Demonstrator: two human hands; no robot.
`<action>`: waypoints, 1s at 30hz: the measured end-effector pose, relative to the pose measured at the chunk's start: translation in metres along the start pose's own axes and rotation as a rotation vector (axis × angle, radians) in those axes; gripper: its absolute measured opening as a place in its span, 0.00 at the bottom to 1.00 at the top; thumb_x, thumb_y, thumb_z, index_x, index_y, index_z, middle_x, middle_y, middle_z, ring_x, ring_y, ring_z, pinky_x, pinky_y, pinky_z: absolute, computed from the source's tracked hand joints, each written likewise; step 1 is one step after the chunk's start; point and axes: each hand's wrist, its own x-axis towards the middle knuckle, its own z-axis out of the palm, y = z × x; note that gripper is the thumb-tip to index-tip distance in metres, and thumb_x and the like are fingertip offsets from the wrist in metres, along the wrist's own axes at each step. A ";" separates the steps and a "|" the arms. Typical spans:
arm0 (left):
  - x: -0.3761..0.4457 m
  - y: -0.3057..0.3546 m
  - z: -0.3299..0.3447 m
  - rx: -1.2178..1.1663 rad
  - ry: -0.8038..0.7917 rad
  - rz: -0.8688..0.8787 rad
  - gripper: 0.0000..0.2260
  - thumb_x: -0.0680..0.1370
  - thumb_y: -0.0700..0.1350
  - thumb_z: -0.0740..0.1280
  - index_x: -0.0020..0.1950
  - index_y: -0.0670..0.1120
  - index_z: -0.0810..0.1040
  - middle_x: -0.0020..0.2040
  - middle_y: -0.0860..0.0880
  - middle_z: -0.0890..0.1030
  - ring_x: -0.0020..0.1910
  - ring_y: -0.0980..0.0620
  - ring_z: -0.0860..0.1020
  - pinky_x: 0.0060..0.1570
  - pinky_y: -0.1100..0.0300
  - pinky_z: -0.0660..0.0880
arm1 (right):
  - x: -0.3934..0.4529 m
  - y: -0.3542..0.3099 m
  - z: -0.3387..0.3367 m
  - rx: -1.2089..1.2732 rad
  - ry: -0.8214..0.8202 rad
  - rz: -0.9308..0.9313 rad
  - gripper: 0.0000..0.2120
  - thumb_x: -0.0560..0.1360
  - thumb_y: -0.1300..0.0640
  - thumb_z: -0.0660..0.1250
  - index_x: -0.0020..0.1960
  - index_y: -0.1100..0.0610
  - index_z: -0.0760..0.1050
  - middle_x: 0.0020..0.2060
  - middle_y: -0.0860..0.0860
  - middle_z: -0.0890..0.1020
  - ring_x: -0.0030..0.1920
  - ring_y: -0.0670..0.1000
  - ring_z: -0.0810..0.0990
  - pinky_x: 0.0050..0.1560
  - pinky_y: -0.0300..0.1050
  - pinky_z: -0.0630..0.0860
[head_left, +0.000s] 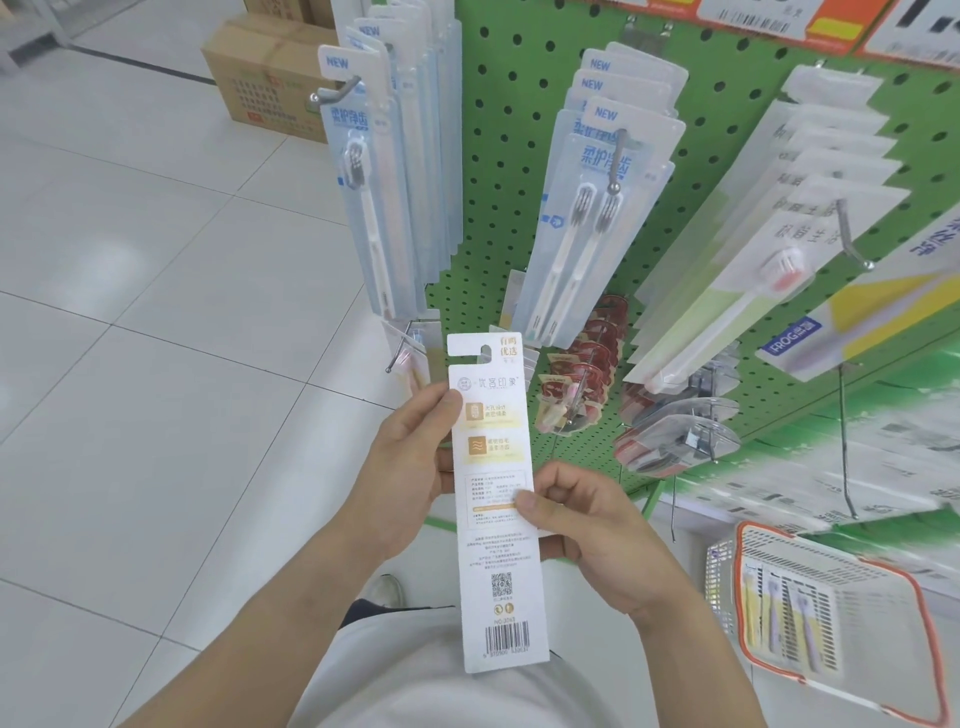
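Two hands on one toothbrush pack (498, 561), held upright just in front of the green pegboard (493, 156), printed back towards us. The left hand (410, 457) curls round its upper left edge, thumb on the face. The right hand (587, 525) pinches the right edge lower down. My read: it's bound for the hook (399, 354) low at the pegboard's left edge. Hold the card straight, line the hang slot square with the hook's tip, then slide it on without bending.

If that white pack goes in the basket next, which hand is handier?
Probably the right hand: it pinches the pack at its right edge, and the basket lies on that same side. The left hand holds the far edge.
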 end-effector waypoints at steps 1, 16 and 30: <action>0.000 0.000 0.000 -0.003 0.001 -0.005 0.14 0.85 0.46 0.58 0.65 0.45 0.79 0.54 0.41 0.85 0.43 0.44 0.84 0.37 0.53 0.81 | 0.000 0.000 -0.001 0.007 -0.011 0.010 0.10 0.70 0.54 0.76 0.42 0.59 0.78 0.48 0.62 0.85 0.45 0.57 0.84 0.42 0.49 0.82; -0.004 -0.002 0.000 0.025 -0.006 0.007 0.13 0.84 0.47 0.59 0.63 0.47 0.80 0.51 0.44 0.87 0.41 0.45 0.85 0.38 0.53 0.82 | 0.001 0.006 -0.003 0.025 -0.042 0.000 0.13 0.66 0.50 0.82 0.39 0.55 0.81 0.49 0.61 0.85 0.45 0.59 0.86 0.40 0.48 0.83; -0.005 -0.004 0.005 0.138 -0.117 0.037 0.18 0.78 0.52 0.63 0.66 0.48 0.78 0.54 0.45 0.86 0.48 0.46 0.86 0.44 0.56 0.82 | -0.003 0.004 -0.003 0.051 0.063 -0.020 0.05 0.69 0.64 0.74 0.37 0.60 0.79 0.46 0.61 0.86 0.41 0.58 0.86 0.38 0.46 0.82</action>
